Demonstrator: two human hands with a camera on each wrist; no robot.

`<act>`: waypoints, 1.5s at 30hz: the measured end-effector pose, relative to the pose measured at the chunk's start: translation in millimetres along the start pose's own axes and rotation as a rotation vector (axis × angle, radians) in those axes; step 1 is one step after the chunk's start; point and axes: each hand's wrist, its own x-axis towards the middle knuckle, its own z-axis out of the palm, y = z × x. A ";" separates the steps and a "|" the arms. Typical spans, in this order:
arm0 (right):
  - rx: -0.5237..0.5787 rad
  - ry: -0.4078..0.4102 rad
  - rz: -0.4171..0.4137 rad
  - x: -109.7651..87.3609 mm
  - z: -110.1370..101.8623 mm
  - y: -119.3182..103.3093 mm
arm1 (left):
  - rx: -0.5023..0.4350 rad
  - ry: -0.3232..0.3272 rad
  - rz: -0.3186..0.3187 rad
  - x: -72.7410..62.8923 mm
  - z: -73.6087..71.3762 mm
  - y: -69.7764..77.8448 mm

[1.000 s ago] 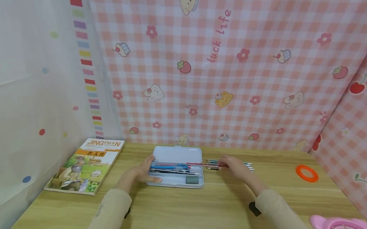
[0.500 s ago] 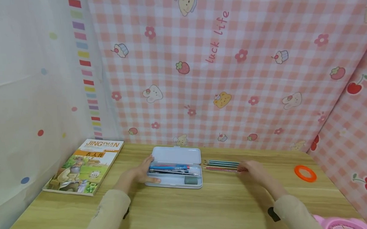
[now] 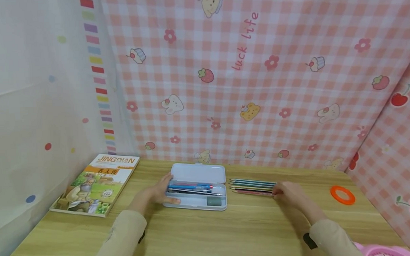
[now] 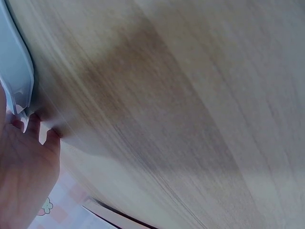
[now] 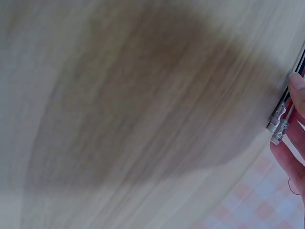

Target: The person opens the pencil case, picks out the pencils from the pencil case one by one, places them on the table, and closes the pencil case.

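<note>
A white pencil case (image 3: 198, 172) lies with its lid open, holding pens, pencils and a grey-green eraser (image 3: 214, 201). My left hand (image 3: 158, 191) grips its left end, thumb over the front part and fingers towards the hinge; the left wrist view shows fingertips beside the case's corner. To the right, several pencils (image 3: 252, 182) lie side by side on the table, points to the left. My right hand (image 3: 290, 193) pinches the red pencil (image 3: 253, 192) at its rear end, at the near side of the row. In the right wrist view, metal-banded eraser ends (image 5: 279, 131) show between thumb and fingers.
A book (image 3: 95, 186) lies at the left of the wooden table (image 3: 209, 237). An orange ring (image 3: 343, 195) lies on the right, and part of a pink object (image 3: 382, 250) shows at the lower right edge. Checked cloth (image 3: 257, 84) hangs behind the table.
My right hand has drawn the red pencil rightward out of the case to the near side of the row. The left hand has stayed on the case.
</note>
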 end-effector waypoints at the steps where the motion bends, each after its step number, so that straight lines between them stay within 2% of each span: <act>1: 0.011 -0.013 0.013 0.4 -0.5 -0.2 | 0.000 -0.002 -0.005 0.2 -0.4 0.5; 11: 0.038 -0.126 0.112 5.8 -1.8 -3.0 | 0.032 -0.031 -0.045 4.0 -2.3 3.9; 19: 0.041 -0.089 0.124 5.8 1.9 1.3 | 0.036 -0.033 -0.055 4.7 -2.1 4.8; 30: 0.050 -0.078 0.140 7.9 2.9 -1.2 | 0.024 -0.025 -0.042 5.4 -1.9 3.0; 37: 0.094 -0.109 0.160 21.8 4.0 -21.3 | 0.026 -0.006 -0.029 4.0 -1.3 2.7; 41: 0.141 -0.098 0.111 32.0 6.9 -40.2 | 0.026 -0.005 -0.029 2.8 -0.3 2.4; 45: 0.177 -0.058 0.019 45.5 11.3 -62.2 | 0.013 -0.001 -0.026 0.9 0.2 1.6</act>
